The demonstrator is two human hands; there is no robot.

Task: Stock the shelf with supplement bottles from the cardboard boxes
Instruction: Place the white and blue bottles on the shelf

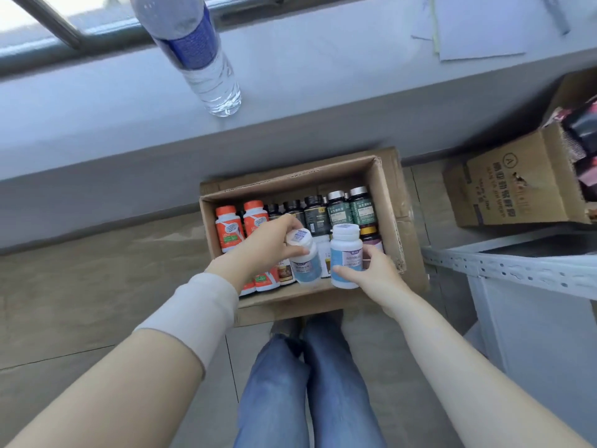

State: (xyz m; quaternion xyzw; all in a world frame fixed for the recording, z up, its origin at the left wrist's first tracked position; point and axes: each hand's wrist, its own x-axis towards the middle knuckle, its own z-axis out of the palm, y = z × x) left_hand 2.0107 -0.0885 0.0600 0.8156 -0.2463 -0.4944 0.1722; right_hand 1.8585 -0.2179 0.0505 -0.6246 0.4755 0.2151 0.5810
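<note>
An open cardboard box (389, 202) sits on the floor in front of my knees, filled with several supplement bottles: orange-capped ones (227, 229) at the left, dark green ones (339, 208) at the back. My left hand (268, 244) grips a white bottle with a pale blue label (305, 261) near its cap, tilted above the box. My right hand (371, 274) holds a matching white bottle (345, 253) upright by its lower half, just right of the first.
A grey ledge (290, 101) runs behind the box, with a clear water bottle (206, 59) and papers (478, 24) on it. A second cardboard box (510, 189) of dark packets stands at right. A grey metal shelf (517, 270) edge lies at lower right.
</note>
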